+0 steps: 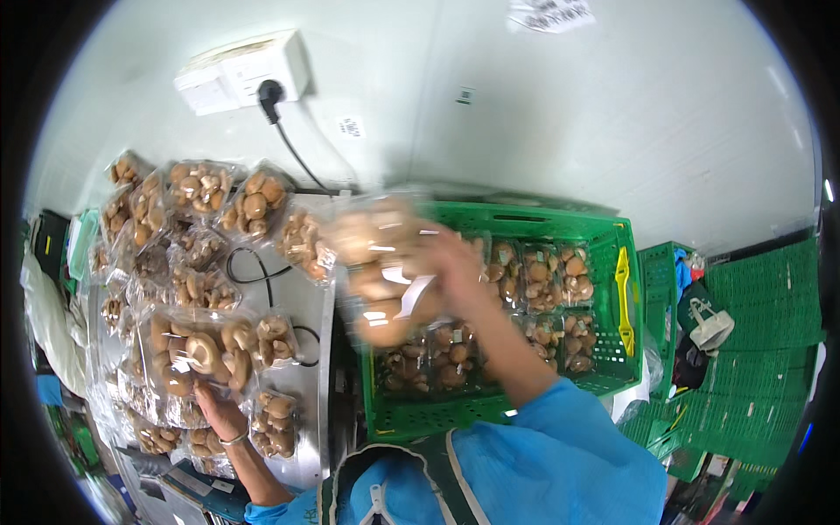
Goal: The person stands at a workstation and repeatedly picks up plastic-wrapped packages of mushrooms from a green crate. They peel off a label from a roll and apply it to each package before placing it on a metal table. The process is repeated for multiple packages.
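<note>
My right hand point(456, 266) grips a clear plastic-wrapped pack of brown mushrooms point(380, 295), blurred by motion. It hangs over the left end of a green plastic crate point(433, 417) and the edge of the metal table beside it. Inside the crate, wrapped mushroom packs point(453, 354) lie in rows; my forearm and the raised pack hide some of them. At the left, my left hand point(220, 413) holds another wrapped mushroom pack point(203, 351) by its near edge, above other packs on the table.
Several wrapped mushroom packs point(256, 203) crowd the steel table point(308, 387). A black cable point(295, 147) runs from the wall socket point(243, 72) down to the tabletop. Dark equipment point(210, 489) sits near the front left. Stacked green crates point(755, 387) stand at the right.
</note>
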A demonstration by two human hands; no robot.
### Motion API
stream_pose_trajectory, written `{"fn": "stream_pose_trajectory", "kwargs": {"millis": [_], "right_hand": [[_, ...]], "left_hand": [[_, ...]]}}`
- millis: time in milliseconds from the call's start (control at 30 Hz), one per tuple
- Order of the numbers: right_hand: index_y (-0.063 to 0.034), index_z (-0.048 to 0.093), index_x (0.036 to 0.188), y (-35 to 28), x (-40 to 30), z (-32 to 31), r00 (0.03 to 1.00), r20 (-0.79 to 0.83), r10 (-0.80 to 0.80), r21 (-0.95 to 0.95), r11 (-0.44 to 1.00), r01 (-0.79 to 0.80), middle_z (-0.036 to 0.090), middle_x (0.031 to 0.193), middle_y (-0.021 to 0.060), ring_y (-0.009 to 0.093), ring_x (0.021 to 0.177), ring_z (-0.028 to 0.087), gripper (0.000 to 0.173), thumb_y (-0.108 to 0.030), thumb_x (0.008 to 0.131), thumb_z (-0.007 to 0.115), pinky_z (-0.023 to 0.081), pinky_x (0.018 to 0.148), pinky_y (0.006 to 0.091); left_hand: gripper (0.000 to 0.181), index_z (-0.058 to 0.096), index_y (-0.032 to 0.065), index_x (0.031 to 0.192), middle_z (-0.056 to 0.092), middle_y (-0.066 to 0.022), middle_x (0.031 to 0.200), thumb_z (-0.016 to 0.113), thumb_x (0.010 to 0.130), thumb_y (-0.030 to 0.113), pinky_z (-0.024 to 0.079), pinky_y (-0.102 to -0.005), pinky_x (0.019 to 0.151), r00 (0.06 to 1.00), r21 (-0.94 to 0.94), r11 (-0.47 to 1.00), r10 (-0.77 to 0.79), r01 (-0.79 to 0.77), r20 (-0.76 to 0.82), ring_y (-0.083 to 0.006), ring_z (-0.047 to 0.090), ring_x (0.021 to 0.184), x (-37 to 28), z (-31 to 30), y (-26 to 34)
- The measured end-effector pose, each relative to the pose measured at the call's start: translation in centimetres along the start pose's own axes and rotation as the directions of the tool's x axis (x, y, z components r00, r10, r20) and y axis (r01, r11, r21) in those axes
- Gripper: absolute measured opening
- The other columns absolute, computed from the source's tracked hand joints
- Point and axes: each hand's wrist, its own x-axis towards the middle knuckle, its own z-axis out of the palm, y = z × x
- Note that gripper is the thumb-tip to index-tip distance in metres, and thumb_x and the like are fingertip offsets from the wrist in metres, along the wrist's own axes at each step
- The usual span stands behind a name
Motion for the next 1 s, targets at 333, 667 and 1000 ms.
{"fn": "stream_pose_trajectory", "kwargs": {"millis": [333, 667, 1000], "right_hand": [[0.0038, 0.055, 0.119, 7.8, -2.0, -25.5, 0.866, -0.500, 0.003, -0.488, 0.825, -0.284, 0.061, 0.112, 0.0181, 0.027, 0.104, 0.057, 0.039, -0.025, 0.095, 0.046, 0.043, 0.090, 0.0408], [-0.0005, 0.044, 0.134, -0.6, -8.6, -28.1, 0.934, -0.330, 0.134, 0.143, 0.986, -0.091, 0.054, 0.125, 0.0147, 0.026, 0.110, 0.056, 0.057, -0.035, 0.091, 0.058, 0.046, 0.091, 0.0368], [0.0061, 0.046, 0.128, 4.9, -3.0, -34.3, 0.899, -0.430, -0.080, -0.695, 0.665, -0.273, 0.052, 0.125, 0.0255, 0.036, 0.114, 0.051, 0.061, -0.041, 0.090, 0.055, 0.039, 0.098, 0.0426]], "left_hand": [[0.041, 0.046, 0.0081, 0.115, 0.052, -0.0031, 0.107, 0.033, 0.100, 0.044, 0.041, -0.0298, 0.082, 0.802, 0.214, 0.906, -0.424, 0.366, 0.420, -0.0143, 0.050, 0.095, -5.2, 26.6, -4.8], [0.060, 0.050, 0.0026, 0.128, 0.055, -0.0193, 0.124, 0.048, 0.092, 0.050, 0.037, -0.0406, 0.099, 0.409, 0.611, 0.665, -0.460, -0.430, 0.788, -0.0339, 0.049, 0.119, -14.1, 47.9, -14.1], [0.083, 0.028, 0.0193, 0.146, 0.022, -0.0043, 0.154, 0.057, 0.080, 0.060, 0.017, -0.0566, 0.110, 0.346, 0.385, 0.168, -0.219, -0.908, 0.912, -0.0256, 0.022, 0.141, -10.7, 43.9, -21.5]]}}
